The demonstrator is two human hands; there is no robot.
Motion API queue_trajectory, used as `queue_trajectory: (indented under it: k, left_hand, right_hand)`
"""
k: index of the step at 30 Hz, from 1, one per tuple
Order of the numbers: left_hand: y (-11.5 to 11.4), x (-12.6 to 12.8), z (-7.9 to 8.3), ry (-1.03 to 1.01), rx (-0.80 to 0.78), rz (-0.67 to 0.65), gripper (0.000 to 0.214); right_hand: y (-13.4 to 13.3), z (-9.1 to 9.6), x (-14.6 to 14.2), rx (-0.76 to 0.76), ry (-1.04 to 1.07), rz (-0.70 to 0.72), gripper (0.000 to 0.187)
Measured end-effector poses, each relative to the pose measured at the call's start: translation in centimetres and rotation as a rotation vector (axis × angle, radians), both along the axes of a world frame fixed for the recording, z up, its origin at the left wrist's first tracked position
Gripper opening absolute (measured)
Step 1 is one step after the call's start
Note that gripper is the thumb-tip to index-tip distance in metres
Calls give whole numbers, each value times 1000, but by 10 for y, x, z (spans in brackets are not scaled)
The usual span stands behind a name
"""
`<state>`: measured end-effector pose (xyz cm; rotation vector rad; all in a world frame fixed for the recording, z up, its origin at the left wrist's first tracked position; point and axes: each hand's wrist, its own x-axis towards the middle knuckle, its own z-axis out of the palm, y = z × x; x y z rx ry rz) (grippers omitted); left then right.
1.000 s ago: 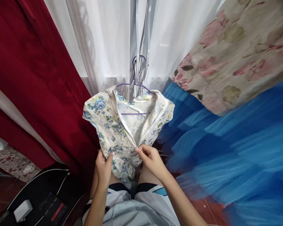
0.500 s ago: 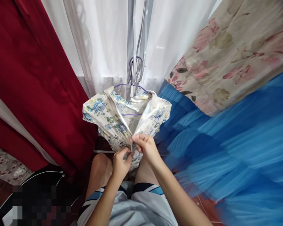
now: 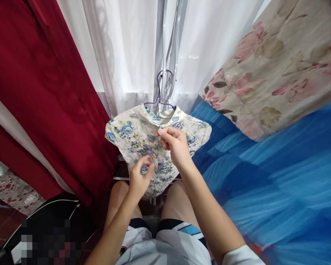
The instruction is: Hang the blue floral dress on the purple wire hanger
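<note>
A sleeveless-looking white garment with blue flowers [image 3: 139,134] hangs from a purple hanger [image 3: 158,88] in front of me. Its front is closed up to the collar along a centre line. At the top of that line, my right hand [image 3: 174,141] pinches a small zipper pull [image 3: 160,127], mostly covered by the fingertips. Lower down, my left hand [image 3: 140,175] hovers before the garment's front, thumb and fingers apart, holding nothing. The fingers of that hand are slightly blurred.
Red cloth [image 3: 57,103] hangs on the left. White curtains [image 3: 132,48] and a grey metal stand [image 3: 165,36] are behind the garment. On the right hang a beige floral cloth [image 3: 264,81] and blue tulle [image 3: 253,184]. A black bag [image 3: 52,211] lies at lower left.
The V-shaped opening at the garment's front has closed. My right hand has gone up to the collar with the zipper pull. My left hand has let go of the fabric.
</note>
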<state>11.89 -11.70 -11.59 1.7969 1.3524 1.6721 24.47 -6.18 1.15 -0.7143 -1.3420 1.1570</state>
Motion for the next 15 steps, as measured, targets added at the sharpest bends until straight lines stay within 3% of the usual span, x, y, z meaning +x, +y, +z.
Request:
queue_trajectory:
  k: [1,4,6,10,13,15]
  left_hand:
    - [8,-5,25,-15,73,27,33]
    - [35,-15,93,62,199,-52,41]
    - [49,-16,122,222,245,-103,29]
    - [61,-12,139,392,362,31,16]
    - [66,-24,147,271,421,177,17]
    - [77,-48,152,94,436,276,21]
  right_hand:
    - [-3,0,2,24,-24,3,25]
    - [-6,6,7,64,-77,12,26]
    - [-1,8,7,67,-103,14,26]
    - [21,-9,2,36,-86,3,29]
    - [36,-35,2,-20,-102,-7,28]
    - [36,-48,9,-44,-152,-27,29]
